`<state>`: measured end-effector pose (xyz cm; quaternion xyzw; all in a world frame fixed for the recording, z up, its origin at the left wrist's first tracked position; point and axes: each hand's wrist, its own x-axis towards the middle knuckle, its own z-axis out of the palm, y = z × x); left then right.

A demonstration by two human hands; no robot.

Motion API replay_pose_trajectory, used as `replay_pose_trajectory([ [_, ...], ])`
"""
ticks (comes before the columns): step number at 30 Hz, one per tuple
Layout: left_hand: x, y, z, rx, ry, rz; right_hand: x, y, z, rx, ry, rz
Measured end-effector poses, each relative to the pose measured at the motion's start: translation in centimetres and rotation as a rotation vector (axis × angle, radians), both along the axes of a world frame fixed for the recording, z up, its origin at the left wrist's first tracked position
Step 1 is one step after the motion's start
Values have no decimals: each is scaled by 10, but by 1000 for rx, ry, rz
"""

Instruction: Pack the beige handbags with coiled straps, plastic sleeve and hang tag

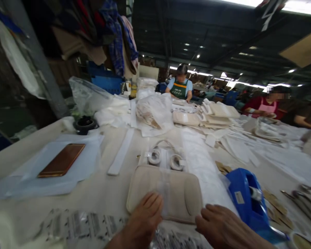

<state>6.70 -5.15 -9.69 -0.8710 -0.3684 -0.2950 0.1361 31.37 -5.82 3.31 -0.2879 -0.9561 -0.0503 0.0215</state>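
Head view shows the left hand [149, 209] laid flat, not clenched, on the beige bag [142, 183] at the near middle of the table [106, 188], and the right hand [215, 219] curled at its right corner; whether it grips, I cannot tell. Work looks partway: a clear band [163, 186] crosses the bag, which lies uncovered before 2 wrapped rings [154, 157]. White padding [200, 159] and a blue jug [241, 202] leave little room rightward; farther are stacked pieces [220, 110] and co-workers [180, 88].

A large factory workshop: strip lights [303, 7] under a dark roof [204, 31], 2 people [180, 86] in aprons [178, 92] at work, and a wide table [109, 188] heaped with pale cut pieces [221, 110].
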Motion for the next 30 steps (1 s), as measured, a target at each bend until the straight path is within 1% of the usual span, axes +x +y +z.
replay_pose_trajectory([
  [1, 0, -1, -4, -31, -3, 3, -18, 15, 0, 15, -46, 31],
  [3, 0, -2, -12, -77, -5, 0, -49, 43, -5, 32, -121, 62],
  [6, -1, -1, -17, -91, -12, -22, -76, 80, -17, 40, -218, 120],
  [9, -1, 0, -17, -62, -28, -19, -86, 105, -24, 30, -263, 150],
  [13, 0, 1, -19, -66, 3, -1, -96, 122, -29, -62, -276, 128],
  [18, 1, 2, -22, -34, 0, 1, -109, 146, -30, -118, -257, -8],
  [21, 1, 3, -21, -39, -21, 0, -109, 158, -25, -73, -183, -120],
  [23, 1, 4, -19, -42, -35, -2, -106, 153, -24, -4, -109, -167],
  [24, 1, 4, -18, -48, -39, -7, -103, 146, -24, 32, -69, -174],
  [26, 2, 4, -15, -64, -67, -21, -94, 122, -31, 84, 4, -140],
  [28, 1, 2, -13, -108, -123, -35, -84, 90, -45, 116, 61, -61],
  [30, -1, -1, -12, -149, -209, -51, -73, 59, -67, 151, 102, 39],
])
